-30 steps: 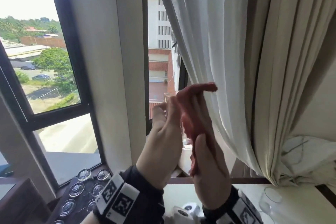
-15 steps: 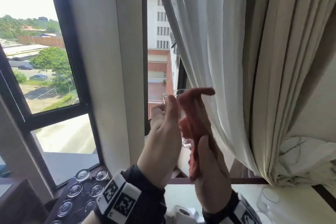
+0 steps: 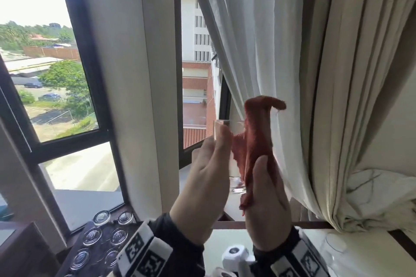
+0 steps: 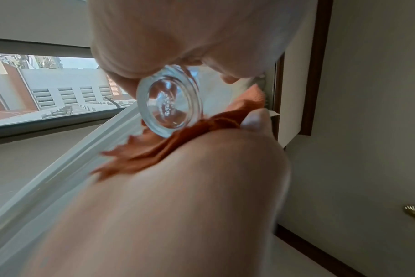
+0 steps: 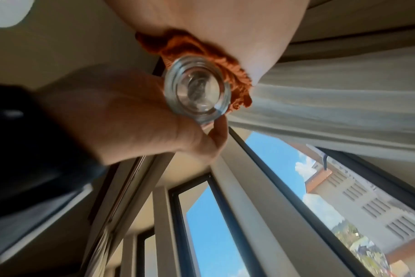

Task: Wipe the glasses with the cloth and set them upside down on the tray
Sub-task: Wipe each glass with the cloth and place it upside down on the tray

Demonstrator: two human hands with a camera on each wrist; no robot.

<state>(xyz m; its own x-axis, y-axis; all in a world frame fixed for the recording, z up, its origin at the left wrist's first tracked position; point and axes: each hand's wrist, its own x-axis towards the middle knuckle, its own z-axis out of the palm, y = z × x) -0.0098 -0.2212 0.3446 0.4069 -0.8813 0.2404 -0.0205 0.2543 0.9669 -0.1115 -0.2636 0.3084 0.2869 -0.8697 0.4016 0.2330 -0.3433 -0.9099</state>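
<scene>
My left hand grips a clear tumbler upright, raised in front of the window. My right hand presses a rust-red cloth against the tumbler's right side, thumb on the cloth. From below, the left wrist view shows the thick round base of the tumbler, the cloth beside it and my right hand. The right wrist view shows the tumbler, the cloth and my left hand around the glass. A dark tray at lower left holds several glasses upside down.
A sheer white curtain and a heavier beige drape hang just right of my hands. Another clear glass stands on the white table at lower right. A window pillar rises behind the tray.
My right hand has slid the cloth slightly up and to the right along the tumbler. More of the rim now shows. My left hand keeps its hold.
</scene>
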